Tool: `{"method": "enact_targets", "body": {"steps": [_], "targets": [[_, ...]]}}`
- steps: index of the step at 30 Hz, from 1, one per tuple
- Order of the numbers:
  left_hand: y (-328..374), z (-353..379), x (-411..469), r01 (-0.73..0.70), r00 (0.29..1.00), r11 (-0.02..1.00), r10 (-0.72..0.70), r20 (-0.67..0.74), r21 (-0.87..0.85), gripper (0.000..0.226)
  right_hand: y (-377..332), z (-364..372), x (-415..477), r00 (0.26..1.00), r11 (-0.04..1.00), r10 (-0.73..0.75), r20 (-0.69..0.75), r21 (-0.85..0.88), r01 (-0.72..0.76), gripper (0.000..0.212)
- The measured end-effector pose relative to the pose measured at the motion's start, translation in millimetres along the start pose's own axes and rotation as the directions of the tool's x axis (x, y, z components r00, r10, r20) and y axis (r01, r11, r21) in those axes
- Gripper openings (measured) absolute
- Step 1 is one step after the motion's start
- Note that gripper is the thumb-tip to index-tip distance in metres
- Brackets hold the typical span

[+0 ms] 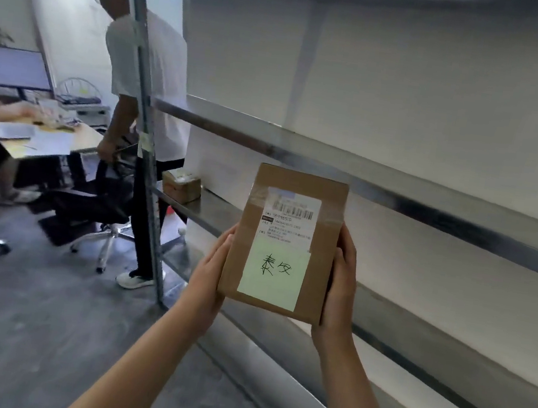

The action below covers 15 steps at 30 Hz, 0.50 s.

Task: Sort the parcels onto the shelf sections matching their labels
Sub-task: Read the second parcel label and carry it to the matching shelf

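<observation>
Parcel (285, 240) upright, label facing camera, between both hands (341, 283)

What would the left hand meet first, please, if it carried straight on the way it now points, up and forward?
Probably the edge of the metal shelf just beyond the left hand, which grips the cardboard parcel; depth is uncertain in this single view.

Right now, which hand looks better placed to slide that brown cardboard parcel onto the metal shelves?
Probably the right hand: it grips the brown cardboard parcel on the side nearer the metal shelves; the left hand is aisle-side.
</observation>
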<state>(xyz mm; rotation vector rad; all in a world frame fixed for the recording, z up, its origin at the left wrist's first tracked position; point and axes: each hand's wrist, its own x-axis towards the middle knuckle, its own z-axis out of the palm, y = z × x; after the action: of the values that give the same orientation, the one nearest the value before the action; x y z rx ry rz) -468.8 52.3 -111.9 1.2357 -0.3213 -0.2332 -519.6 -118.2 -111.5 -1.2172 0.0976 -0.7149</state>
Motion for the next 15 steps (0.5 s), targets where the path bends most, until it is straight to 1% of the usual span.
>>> {"method": "enact_targets", "body": {"steps": [6,12,13,15], "targets": [[-1.3,-28.4,-4.6,0.024,0.996,1.000,-0.024,-0.082,-0.003,0.044,4.8,23.3,-8.0,0.998,1.000,0.011,0.061,-0.001,-0.011,0.040],[13.2,-56.3,-7.9,-0.020,0.989,0.999,0.015,-0.144,-0.036,0.042,6.7,59.8,-0.8,0.989,1.000,0.003,0.145,-0.014,-0.001,0.043],[18.0,-65.2,-9.2,-0.034,0.988,0.998,0.027,-0.154,-0.047,0.043,7.9,71.6,-0.2,0.987,1.000,0.004,0.161,-0.013,-0.002,0.044],[30.5,-84.3,-13.0,-0.064,0.981,0.994,0.048,-0.189,-0.084,0.053,12.4,97.0,-0.4,0.978,1.000,0.006,0.206,-0.013,-0.003,0.043]]}}
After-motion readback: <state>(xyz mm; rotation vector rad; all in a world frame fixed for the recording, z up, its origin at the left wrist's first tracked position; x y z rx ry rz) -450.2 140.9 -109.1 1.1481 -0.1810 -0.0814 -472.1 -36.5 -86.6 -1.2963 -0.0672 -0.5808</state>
